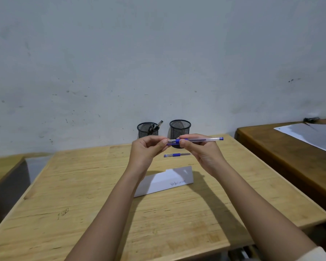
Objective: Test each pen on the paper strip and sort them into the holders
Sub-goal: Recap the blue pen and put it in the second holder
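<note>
Both hands hold one clear blue pen level above the table. My right hand grips its blue grip section, and my left hand pinches the tip end, where a cap may be. A second blue pen lies on the table below. The white paper strip lies nearer me, with scribbles near its right end. Two black mesh holders stand by the wall: the left holder contains dark pens, while the right holder shows none.
The light wooden table runs to a wall behind the holders. A darker table with white paper sheets stands to the right. Another wooden surface lies at the left.
</note>
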A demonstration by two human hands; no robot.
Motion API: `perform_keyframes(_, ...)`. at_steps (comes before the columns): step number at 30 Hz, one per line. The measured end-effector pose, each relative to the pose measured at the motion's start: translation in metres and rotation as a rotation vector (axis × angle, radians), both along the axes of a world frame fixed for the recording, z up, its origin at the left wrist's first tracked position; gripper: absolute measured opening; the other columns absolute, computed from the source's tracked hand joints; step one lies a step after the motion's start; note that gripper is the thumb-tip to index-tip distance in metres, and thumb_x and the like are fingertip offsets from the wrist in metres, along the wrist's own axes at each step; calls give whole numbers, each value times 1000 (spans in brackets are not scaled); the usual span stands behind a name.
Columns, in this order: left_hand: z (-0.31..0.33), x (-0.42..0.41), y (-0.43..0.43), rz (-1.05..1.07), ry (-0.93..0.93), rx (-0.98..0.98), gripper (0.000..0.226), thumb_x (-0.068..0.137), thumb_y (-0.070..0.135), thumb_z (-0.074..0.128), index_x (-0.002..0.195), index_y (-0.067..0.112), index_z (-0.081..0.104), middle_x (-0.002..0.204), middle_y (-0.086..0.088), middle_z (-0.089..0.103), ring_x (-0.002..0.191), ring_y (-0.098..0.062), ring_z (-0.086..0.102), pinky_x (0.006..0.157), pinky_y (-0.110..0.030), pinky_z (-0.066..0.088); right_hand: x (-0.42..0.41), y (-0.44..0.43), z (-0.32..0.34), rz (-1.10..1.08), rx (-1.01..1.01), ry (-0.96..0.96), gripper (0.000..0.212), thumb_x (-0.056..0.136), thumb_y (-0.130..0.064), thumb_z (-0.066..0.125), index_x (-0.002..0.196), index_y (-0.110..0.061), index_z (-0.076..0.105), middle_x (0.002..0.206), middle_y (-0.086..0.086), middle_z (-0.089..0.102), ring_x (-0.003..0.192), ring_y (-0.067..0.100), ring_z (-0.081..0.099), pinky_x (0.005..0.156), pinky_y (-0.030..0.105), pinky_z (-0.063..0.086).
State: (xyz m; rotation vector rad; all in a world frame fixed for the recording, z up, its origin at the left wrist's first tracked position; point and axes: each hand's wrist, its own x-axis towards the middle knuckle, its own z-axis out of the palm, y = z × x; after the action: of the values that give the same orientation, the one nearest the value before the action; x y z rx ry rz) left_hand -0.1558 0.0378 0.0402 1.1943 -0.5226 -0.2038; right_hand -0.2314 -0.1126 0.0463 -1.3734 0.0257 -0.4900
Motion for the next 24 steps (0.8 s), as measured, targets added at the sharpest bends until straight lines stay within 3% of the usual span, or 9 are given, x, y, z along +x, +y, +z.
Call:
perform_keyframes(5,1,15,9,94,-69,113,8,80,2,68,86,5,73,82,-12,74,81,-22,69,82,-28,57,-11,-17,-3,-81,70,-34,15,74,1,68,89,-2,70,79,6,74,76,16,70,74,20,55)
perform_keyframes(7,5,20,12,123,-115,174,8,80,3,69,86,7,73,86,-15,73,82,-23,69,83,-29,56,-14,-28,-3,-143,-114,-13,15,73,2,71,87,-1,72,76,4,75,74,14,69,76,22,56)
perform_keyframes(10,20,30,-4,178,-221,276,10,79,6,71,88,8,74,85,-8,73,75,-10,69,75,-19,54,-8,-46,1,-181,-341,56,17,70,3,75,87,1,73,67,-3,73,65,7,67,68,19,54)
perform_keyframes(13,32,41,-33,205,-302,320,11,78,10,73,88,11,74,83,-1,73,71,-1,67,72,-14,50,2,-63,0,-229,-532,128,15,70,-4,78,76,-17,75,63,-8,72,59,4,64,60,20,53)
perform_keyframes(16,40,49,-65,179,-341,310,9,78,9,73,87,13,74,83,1,73,78,-5,69,78,-19,52,15,-75,-6,-193,-636,185,21,71,-4,77,73,-24,72,69,-3,72,60,6,63,54,24,54)
perform_keyframes(19,43,60,-92,119,-333,261,6,82,13,70,86,15,73,83,-2,74,84,-13,70,85,-27,54,39,-89,-14,-247,-620,192,17,71,-1,76,77,-16,70,74,9,69,63,13,62,60,26,55)
perform_keyframes(21,36,72,-104,146,-310,262,10,86,17,66,89,11,73,84,-4,73,84,-13,69,87,-30,54,58,-100,-17,-328,-507,149,15,71,1,74,79,-9,66,74,10,65,67,23,64,69,33,57)
perform_keyframes(24,10,90,-111,271,-369,582,24,88,25,62,104,8,68,98,-6,71,91,-13,64,87,-27,50,86,-117,-16,-349,-224,32,24,75,3,71,79,-12,53,76,7,62,75,29,67,77,39,57)
